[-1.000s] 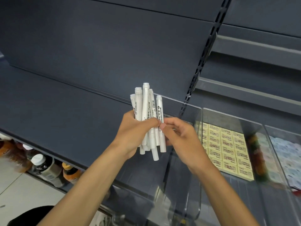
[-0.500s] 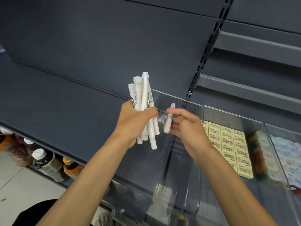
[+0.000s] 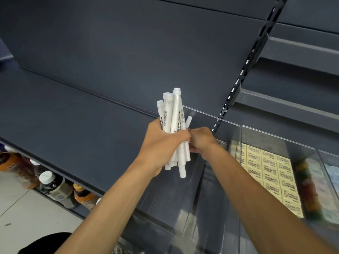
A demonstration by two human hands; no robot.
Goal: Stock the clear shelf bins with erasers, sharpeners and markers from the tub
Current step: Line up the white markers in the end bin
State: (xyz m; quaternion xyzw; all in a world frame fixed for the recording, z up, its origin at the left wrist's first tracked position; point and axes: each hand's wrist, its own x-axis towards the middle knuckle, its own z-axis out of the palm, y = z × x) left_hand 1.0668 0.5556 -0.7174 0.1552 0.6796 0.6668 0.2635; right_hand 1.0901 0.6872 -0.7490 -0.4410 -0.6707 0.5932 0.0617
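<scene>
My left hand (image 3: 161,143) grips a bundle of several white markers (image 3: 173,125), held upright over the left edge of a clear shelf bin (image 3: 211,117). My right hand (image 3: 201,140) is pressed against the bundle's right side, fingers curled round a single white marker (image 3: 189,121) whose tip sticks up just above the hand. The bin below the hands shows nothing inside. To its right a second clear bin (image 3: 275,139) holds rows of yellow-wrapped erasers (image 3: 271,165).
Further right, clear bins hold blurred colourful items (image 3: 308,182) and pale packets (image 3: 333,173). A bare dark grey shelf (image 3: 73,121) stretches left. Bottles (image 3: 53,186) stand on the lower shelf at the left. A slotted upright (image 3: 244,66) divides the shelving.
The right hand drew one marker out of the bundle and away to the right, then came back against the bundle with it. The left hand and bundle shifted little.
</scene>
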